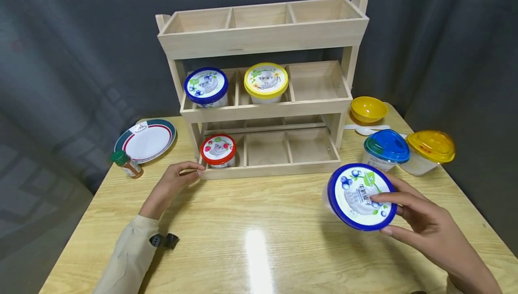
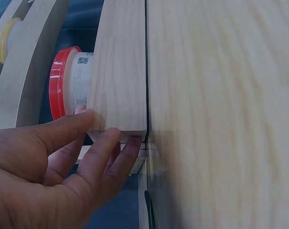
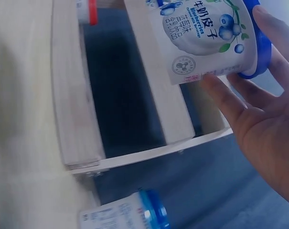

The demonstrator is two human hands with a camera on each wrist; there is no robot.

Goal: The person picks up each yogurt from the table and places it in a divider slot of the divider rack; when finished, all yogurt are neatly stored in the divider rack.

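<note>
A wooden three-tier rack [image 1: 263, 105] stands at the back of the table. Its middle tier holds a blue-lidded tub [image 1: 206, 86] on the left and a yellow-lidded tub [image 1: 265, 82] in the centre. A red-lidded tub [image 1: 218, 149] [image 2: 68, 90] sits in the bottom tier's left compartment. My left hand [image 1: 193, 172] [image 2: 111, 136] touches the rack's bottom front left corner, thumb on the rail and straight fingers on its end. My right hand [image 1: 384, 215] grips another blue-lidded tub [image 1: 361, 196] [image 3: 206, 38], tilted, above the table's right side; its fingers [image 3: 220, 95] curl under the tub.
A red-rimmed plate [image 1: 145, 140] and a small spice bottle [image 1: 127, 164] lie left of the rack. On the right are a yellow bowl [image 1: 368, 109], a white spoon [image 1: 366, 129], and blue-lidded [image 1: 386, 149] and yellow-lidded [image 1: 430, 151] containers. A dark curtain hangs behind.
</note>
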